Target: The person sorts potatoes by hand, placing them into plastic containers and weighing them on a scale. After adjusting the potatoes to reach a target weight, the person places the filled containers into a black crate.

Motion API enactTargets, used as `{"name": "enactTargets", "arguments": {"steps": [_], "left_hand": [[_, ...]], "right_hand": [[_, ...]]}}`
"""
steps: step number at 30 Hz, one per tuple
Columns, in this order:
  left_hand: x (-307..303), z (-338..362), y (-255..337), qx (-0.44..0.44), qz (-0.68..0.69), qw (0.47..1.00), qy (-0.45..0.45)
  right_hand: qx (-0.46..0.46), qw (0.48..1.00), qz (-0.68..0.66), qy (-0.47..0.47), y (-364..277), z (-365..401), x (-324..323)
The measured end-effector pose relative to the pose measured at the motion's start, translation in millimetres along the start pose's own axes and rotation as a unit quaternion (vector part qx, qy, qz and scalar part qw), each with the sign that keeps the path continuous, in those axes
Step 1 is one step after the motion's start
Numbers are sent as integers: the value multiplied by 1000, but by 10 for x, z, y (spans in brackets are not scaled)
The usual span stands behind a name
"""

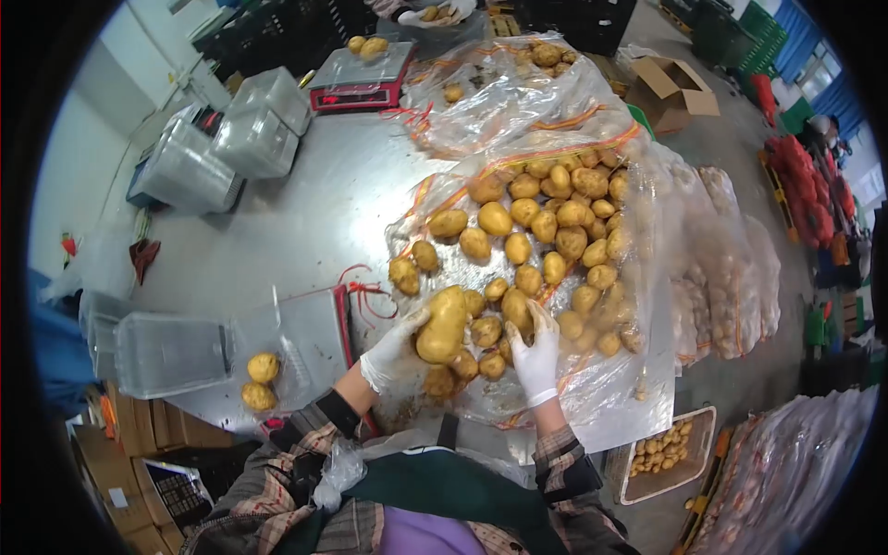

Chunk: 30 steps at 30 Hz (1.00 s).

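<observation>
My left hand [394,353], in a white glove, grips a large, lumpy potato [442,326] and holds it over the pile. In the white-gloved right hand [536,359], the fingers are around a smaller potato [516,311] at the pile's near edge. Several loose potatoes [486,331] lie between and below the hands. Farther back, many more potatoes [555,208] spill from a clear plastic bag [638,199] with orange-red edging. Left of my left hand, a scale [319,326] carries two potatoes [261,381] on a clear plastic sheet.
Clear plastic tubs [171,351] stand at the left, with stacked ones [259,125] behind. A second red scale [363,79] holds potatoes at the back, near another person's gloved hands [439,13]. A crate of potatoes [661,453] sits on the floor at right, below filled sacks [721,277].
</observation>
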<state>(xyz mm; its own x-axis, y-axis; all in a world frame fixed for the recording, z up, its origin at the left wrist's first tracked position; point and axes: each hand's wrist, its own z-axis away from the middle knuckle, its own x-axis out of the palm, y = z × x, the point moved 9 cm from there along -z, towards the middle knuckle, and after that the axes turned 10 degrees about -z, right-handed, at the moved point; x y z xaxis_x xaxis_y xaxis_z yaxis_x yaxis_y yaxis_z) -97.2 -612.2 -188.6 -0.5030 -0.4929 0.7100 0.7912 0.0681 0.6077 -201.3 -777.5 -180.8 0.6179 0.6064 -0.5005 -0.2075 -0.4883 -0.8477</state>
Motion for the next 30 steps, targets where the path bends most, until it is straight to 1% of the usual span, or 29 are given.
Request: {"name": "enactTargets", "arguments": {"steps": [1,2,3,4,5,6,7,8,9,10,11,12,13,14,15,17,18,19,20,21,22,23,24,26,27,28,30], "left_hand": [[-6,101,-131,-36,50,998,19],[95,191,-176,-49,127,990,-30],[193,277,-178,-58,202,974,-80],[291,369,-168,-65,275,950,-130],[356,428,-186,-52,295,933,-201],[250,468,-246,-25,234,963,-129],[140,544,-279,2,173,984,-52],[31,653,-285,29,111,993,29],[250,768,-213,17,242,969,-42],[143,835,-222,54,202,978,7],[17,903,-237,89,162,981,59],[-90,1012,-198,122,121,979,112],[-158,1157,-107,161,56,975,143],[-229,1301,-66,182,32,969,161],[-296,1441,-46,201,7,963,177],[-400,1724,13,242,-37,949,200],[-423,1894,89,247,-42,943,220],[-435,2085,178,251,-47,937,240],[-465,2270,273,255,-52,930,260],[-573,2477,360,261,-86,910,309],[-777,2713,426,306,-138,865,373],[-923,2959,475,296,-176,834,431],[-1051,3238,526,283,-212,798,489],[-1498,3981,502,326,-167,718,592],[-1548,4239,504,329,-168,691,622],[-1571,4487,502,333,-166,662,651],[-1663,4920,457,352,-151,633,673]], "right_hand": [[10,992,-120,-26,-81,17,82],[22,970,-238,-52,-194,34,169],[68,943,-311,-100,-368,63,278],[102,919,-356,-133,-586,121,354],[137,892,-397,-168,-808,202,436],[172,860,-435,-204,-938,297,543],[140,880,-393,-226,-923,396,665],[107,898,-351,-244,-908,497,784],[47,913,-313,-256,-1040,560,857],[-17,922,-278,-268,-1197,642,943],[-76,945,-153,-279,-1282,728,1023],[-55,936,-181,-296,-1328,812,1130],[-33,927,-207,-312,-1376,887,1225],[-9,917,-230,-326,-1416,954,1312],[46,894,-272,-354,-1405,1038,1458],[47,872,-323,-365,-1660,1083,1602],[49,861,-346,-369,-1824,1092,1672],[47,860,-348,-370,-1987,1103,1763],[14,871,-334,-361,-2107,1114,1904],[-19,880,-319,-352,-2194,1142,2078],[-53,887,-304,-343,-2317,1173,2217],[-39,896,-284,-340,-2404,1198,2362],[-60,912,-225,-337,-2451,1291,2499],[-109,932,-106,-329,-2527,1462,2819],[-86,917,-107,-375,-2597,1497,2777],[-85,919,-91,-374,-2566,1451,2761],[-84,922,-58,-374,-2448,1329,2730]]}}
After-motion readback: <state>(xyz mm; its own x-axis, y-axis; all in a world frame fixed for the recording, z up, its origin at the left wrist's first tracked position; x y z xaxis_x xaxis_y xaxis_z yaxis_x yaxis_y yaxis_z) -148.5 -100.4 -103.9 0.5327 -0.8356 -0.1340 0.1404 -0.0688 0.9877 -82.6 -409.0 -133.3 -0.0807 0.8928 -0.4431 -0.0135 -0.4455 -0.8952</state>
